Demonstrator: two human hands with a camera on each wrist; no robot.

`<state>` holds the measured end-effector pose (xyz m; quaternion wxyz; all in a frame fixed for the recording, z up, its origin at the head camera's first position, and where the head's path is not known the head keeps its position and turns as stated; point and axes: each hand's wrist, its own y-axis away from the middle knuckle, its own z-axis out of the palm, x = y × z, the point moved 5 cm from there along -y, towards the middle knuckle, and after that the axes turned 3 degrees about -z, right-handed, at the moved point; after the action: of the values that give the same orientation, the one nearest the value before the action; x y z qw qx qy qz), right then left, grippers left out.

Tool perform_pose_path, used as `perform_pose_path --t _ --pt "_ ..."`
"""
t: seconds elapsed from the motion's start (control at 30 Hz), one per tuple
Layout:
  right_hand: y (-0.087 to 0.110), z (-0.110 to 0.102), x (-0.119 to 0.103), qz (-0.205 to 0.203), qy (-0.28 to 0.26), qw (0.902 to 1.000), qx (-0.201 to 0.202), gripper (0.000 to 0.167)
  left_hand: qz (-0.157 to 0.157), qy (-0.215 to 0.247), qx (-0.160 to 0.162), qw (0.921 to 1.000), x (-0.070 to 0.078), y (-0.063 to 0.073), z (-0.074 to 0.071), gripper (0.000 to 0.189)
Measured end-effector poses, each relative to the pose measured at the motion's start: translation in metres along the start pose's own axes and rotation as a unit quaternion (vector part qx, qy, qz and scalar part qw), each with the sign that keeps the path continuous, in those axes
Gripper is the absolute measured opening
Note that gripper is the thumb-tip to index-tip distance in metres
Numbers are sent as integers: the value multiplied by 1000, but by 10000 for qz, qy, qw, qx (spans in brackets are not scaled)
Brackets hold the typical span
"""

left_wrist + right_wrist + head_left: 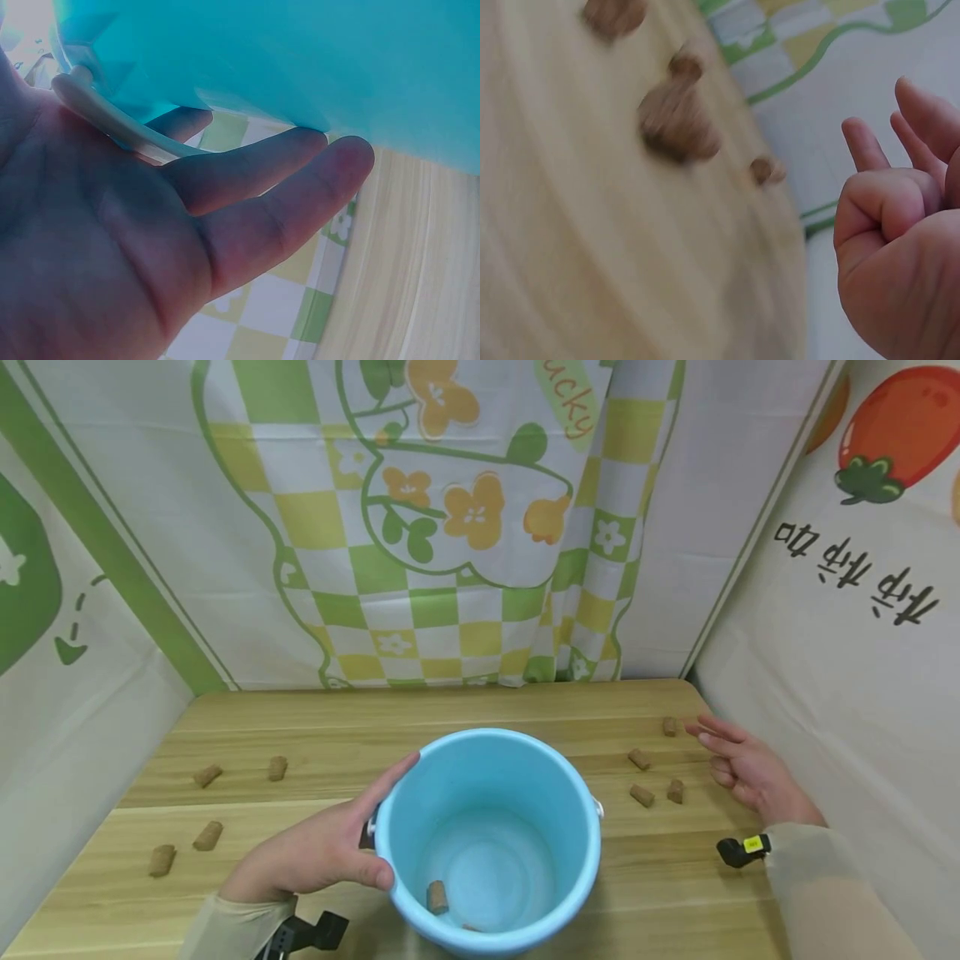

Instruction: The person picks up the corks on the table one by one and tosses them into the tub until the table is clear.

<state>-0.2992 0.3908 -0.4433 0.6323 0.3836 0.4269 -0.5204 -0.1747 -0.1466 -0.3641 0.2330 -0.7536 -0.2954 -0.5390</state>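
Observation:
A light blue bucket (487,739) stands at the near middle of the wooden table. My left hand (322,852) grips its left side, thumb against the rim and fingers spread along the outer wall. In the left wrist view, the fingers (277,217) lie under the bucket wall (300,60), beside its handle (112,116). Inside the bucket lies a cork (437,897), with a sliver of another by the near wall. My right hand (757,772) is over the table's right edge, holding nothing, some fingers extended and others bent. Nearest to it is a cork (670,727) at the back right.
Left of the bucket, several corks (207,836) are scattered on the table (337,718). More corks (642,795) lie to its right. A patterned curtain (465,635) hangs behind the table, and a printed cloth wall (847,677) borders it on the right.

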Motion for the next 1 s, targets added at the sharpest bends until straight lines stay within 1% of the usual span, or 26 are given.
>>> perform_pose_path --t 0.13,0.2,0.23,0.37,0.4,0.47,0.57,0.7,0.73,0.9,1.0 --pt "-1 -16 12 75 337 9989 325 30 45 -58 27 10000 2 1 0 109" --pt "0 -22 18 152 453 9976 494 32 47 -54 23 10000 2 1 1 109" --pt "0 -25 20 203 537 9966 589 37 49 -51 17 10000 1 1 1 109" --pt "0 -31 30 430 1065 9896 870 66 -17 -87 13 10000 -2 0 0 110" --pt "-1 -33 32 478 1221 9868 954 71 -60 -76 11 10000 -2 0 0 111" --pt "-3 -34 33 484 1407 9834 1041 74 -166 -86 20 9998 -3 0 -1 112" --pt "-9 -36 32 434 1424 9820 1162 73 -229 -79 26 9997 -3 0 -2 113" --pt "-16 -39 30 403 1226 9843 1200 73 -243 -70 22 9997 -1 1 -2 113" --pt "-18 -39 29 426 1243 9839 1208 73 -248 -55 18 9997 0 1 -1 113" --pt "-24 -44 28 559 1313 9814 1285 75 -69 -128 51 9999 0 0 -1 110" --pt "-27 -46 29 683 1352 9797 1311 75 -130 -113 48 9998 -1 0 0 111"
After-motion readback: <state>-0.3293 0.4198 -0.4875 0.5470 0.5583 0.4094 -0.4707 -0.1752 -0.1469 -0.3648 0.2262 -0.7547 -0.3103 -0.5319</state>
